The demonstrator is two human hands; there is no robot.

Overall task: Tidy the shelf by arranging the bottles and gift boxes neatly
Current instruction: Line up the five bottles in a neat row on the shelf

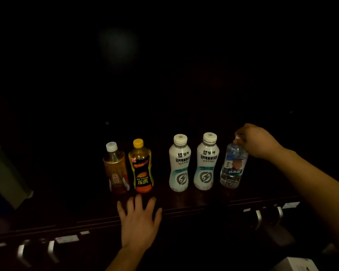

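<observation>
**Right hand (256,141) grips the water bottle's (233,167) cap (239,136), left hand (139,222) lies flat**

Along the dark shelf (194,200) stand five bottles, axes upright. Left hand rests spread on the shelf's front edge, holding nothing. Rightmost, the water bottle leans slightly, just beside a white bottle (205,161); the nearer right hand curls round its cap.

1. Widest gap: between the Hi-Tiger bottle (142,167) and the left electrolyte-drink bottle (179,165).
2. At its 3 o'clock, only narrow slits separate the right electrolyte-drink bottle (205,163) and the water bottle (232,167).
3. Open shelf (200,198) lies at 9 o'clock of the tea bottle (115,169), up to a grey box (6,173).
</observation>
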